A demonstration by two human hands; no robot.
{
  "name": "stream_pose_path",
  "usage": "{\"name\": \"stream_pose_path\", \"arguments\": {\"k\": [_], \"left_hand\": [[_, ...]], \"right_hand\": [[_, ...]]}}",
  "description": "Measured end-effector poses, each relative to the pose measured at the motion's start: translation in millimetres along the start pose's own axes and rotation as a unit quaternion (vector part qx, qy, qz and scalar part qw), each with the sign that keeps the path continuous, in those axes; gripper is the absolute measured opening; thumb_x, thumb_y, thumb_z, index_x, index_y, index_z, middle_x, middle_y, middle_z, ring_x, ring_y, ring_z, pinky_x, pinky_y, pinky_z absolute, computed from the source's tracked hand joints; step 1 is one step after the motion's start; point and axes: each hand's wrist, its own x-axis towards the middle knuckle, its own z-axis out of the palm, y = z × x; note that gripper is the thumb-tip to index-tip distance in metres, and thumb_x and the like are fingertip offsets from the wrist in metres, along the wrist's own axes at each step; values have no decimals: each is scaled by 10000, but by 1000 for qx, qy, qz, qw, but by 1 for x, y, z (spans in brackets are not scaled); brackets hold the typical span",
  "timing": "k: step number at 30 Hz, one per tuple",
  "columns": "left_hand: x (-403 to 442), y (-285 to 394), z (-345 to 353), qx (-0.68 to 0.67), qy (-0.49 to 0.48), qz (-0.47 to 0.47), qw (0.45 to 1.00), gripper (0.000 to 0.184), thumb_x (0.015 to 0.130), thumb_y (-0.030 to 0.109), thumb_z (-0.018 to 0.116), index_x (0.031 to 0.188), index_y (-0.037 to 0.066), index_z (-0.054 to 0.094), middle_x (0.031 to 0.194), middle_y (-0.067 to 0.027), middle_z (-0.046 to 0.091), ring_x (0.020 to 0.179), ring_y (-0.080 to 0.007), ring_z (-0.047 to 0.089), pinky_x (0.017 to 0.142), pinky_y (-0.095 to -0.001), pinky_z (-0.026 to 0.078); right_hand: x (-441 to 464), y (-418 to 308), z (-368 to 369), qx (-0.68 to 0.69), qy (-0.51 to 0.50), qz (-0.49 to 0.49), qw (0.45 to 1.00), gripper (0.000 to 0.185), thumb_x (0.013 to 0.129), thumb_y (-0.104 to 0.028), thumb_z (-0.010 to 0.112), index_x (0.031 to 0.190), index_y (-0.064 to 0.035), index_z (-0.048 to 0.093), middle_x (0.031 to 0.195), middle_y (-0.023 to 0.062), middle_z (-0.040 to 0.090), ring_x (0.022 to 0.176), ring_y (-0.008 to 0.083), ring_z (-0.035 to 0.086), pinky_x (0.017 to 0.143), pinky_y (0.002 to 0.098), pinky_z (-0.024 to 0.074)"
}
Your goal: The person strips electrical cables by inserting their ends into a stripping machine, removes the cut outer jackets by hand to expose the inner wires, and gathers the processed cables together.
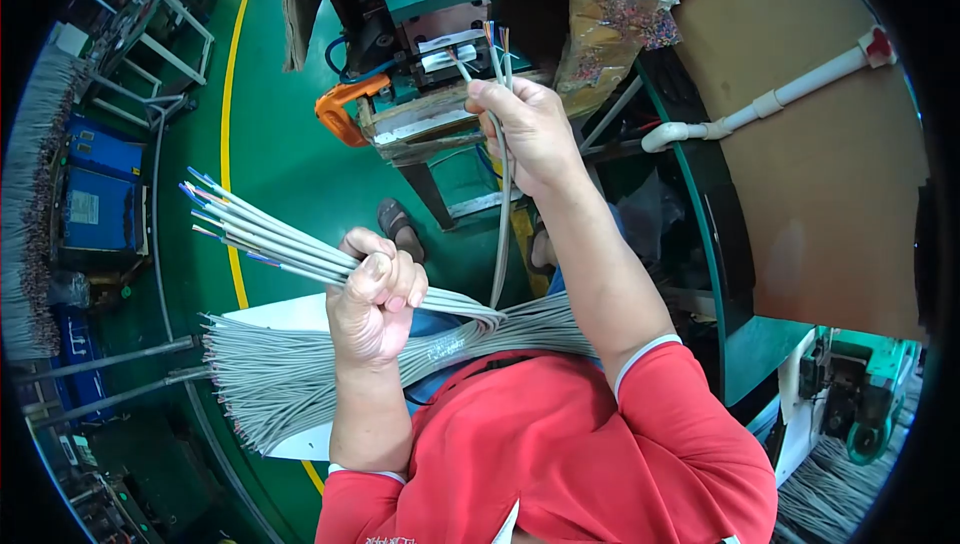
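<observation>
My left hand is closed around a bunch of grey cables, whose stripped ends fan out to the upper left with blue, white and brownish inner wires showing. My right hand pinches a few grey cables between thumb and fingers. Two of their stripped ends point upward, and one cable tip leans toward the small metal fixture of a bench machine. Whether that tip touches the fixture I cannot tell. Across my lap lies a thick bundle of grey cables, partly over a white board.
An orange handle-shaped part sits at the machine's left. Clear plastic bags with coloured bits hang to its right. A white pipe runs along a brown panel. More cables and blue bins stand at left.
</observation>
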Motion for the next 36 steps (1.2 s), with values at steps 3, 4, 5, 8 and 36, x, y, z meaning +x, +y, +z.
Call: {"name": "stream_pose_path", "arguments": {"k": [3,4,5,8,36], "left_hand": [[2,-2,2,-13,6,6,1000,122,900,134,621,974,59,560,608,35,385,517,-91,386,548,-278,400],[2,-4,5,-26,23,12,999,144,898,137,617,989,39,565,618,30,403,521,-105,409,569,-287,425],[2,-6,9,-40,40,17,998,168,895,139,613,1004,19,569,627,25,421,525,-118,432,591,-295,450],[1,-7,27,38,109,23,993,174,902,131,624,1032,27,574,700,-3,497,619,-151,509,689,-312,486],[-9,-6,14,222,-179,91,954,374,934,225,639,1199,-29,570,582,39,430,464,-68,387,479,-241,371]], "right_hand": [[-1,2,2,1,4,-6,1000,245,883,-261,702,809,-42,622,596,-27,517,491,43,412,466,198,310],[-2,3,2,-11,5,-20,1000,240,886,-260,698,821,-40,627,598,-31,513,498,40,416,469,198,313],[-2,4,1,-24,7,-35,999,235,889,-258,695,833,-39,632,601,-35,510,505,37,419,471,197,316],[-25,-1,-1,-96,-2,-76,992,222,892,-245,695,860,-32,641,609,-38,508,522,31,428,481,198,328],[-114,-2,1,-292,-125,-144,937,149,852,-125,679,785,6,657,579,8,536,544,56,465,488,261,386]]}}
